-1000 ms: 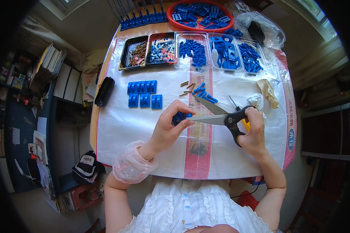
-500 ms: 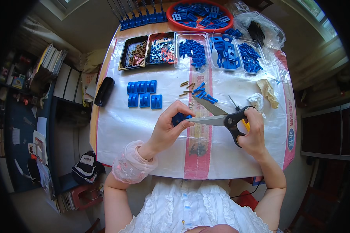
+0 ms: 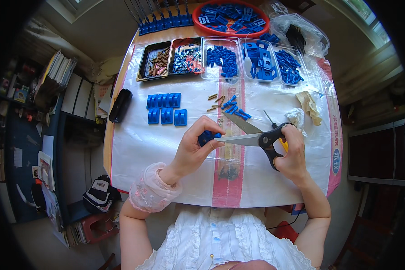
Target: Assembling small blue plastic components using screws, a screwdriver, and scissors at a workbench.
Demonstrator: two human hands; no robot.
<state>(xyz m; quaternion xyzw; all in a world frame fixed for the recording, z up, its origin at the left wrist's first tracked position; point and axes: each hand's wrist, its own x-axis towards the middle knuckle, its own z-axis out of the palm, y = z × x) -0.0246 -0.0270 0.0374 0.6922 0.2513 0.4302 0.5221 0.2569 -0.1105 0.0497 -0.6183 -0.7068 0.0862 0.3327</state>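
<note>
1. Over the white sheet [image 3: 193, 191], one left hand [image 3: 190, 147] pinches one blue piece [image 3: 205, 138]; thumb and fingers close firmly on it and hide much of it.
2. Just to its right, one right hand [image 3: 293, 155] wraps the handles of one pair of scissors [image 3: 267, 140]. The blades are spread wide; the lower tip reaches the blue piece beside the left thumb, though I can't tell whether it touches.
3. I'd judge the step in hand to be working that tip at the piece's edge; the next move seems to call for a firm pinch, a small stroke and a thumb clear of the steel.
4. Past the right hand lie one screwdriver [image 3: 271, 119], one white tissue [image 3: 296, 118] and one brown paper [image 3: 309, 108].
5. Beyond the blades: two or three nuts [image 3: 220, 120], four or so brass screws [image 3: 213, 96], and roughly eight plugs [image 3: 231, 108], overlapping.
6. Leftward, three blocks [image 3: 167, 116] make the near row; the far row is packed too tightly to count. One black case [image 3: 120, 106] lies farther left.
7. Farther off stand two black trays [image 3: 145, 63] and three clear trays [image 3: 213, 74], their contents too many to count.
8. Farthest: one red basin [image 3: 216, 33] and one clear bag [image 3: 318, 38].
</note>
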